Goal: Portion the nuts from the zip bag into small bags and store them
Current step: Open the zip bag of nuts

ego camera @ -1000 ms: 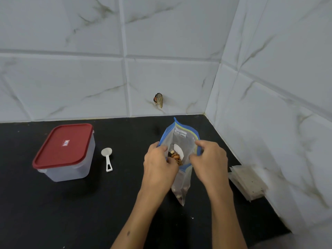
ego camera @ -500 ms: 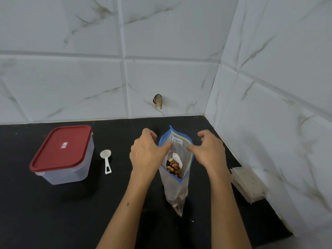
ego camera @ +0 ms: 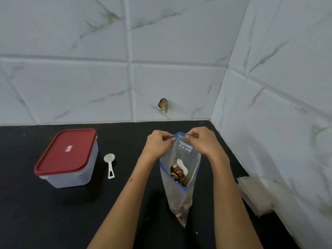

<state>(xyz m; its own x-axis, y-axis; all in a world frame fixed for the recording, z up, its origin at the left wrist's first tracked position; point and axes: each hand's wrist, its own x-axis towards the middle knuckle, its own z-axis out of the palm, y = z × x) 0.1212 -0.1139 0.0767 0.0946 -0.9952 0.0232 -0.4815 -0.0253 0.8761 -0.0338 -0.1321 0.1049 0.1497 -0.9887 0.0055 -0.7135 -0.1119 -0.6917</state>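
Observation:
A clear zip bag point(ego camera: 179, 193) with a blue zip strip stands upright on the black counter point(ego camera: 53, 212). Its mouth gapes open and mixed nuts point(ego camera: 177, 174) show inside with a white slip. My left hand point(ego camera: 158, 142) pinches the far end of the zip strip from the left. My right hand point(ego camera: 203, 141) pinches the same end from the right, so both hands meet at the bag's far top corner. A stack of small clear bags point(ego camera: 255, 196) lies against the right wall.
A clear plastic box with a red lid point(ego camera: 66, 155) sits at the left, shut. A white scoop point(ego camera: 110, 164) lies beside it. White tiled walls meet in a corner behind and to the right. A small brownish thing point(ego camera: 163, 105) sticks to the back wall.
Both hands have moved away from me along the bag's mouth and now meet at its far end. The mouth gapes wider along its length than a second ago.

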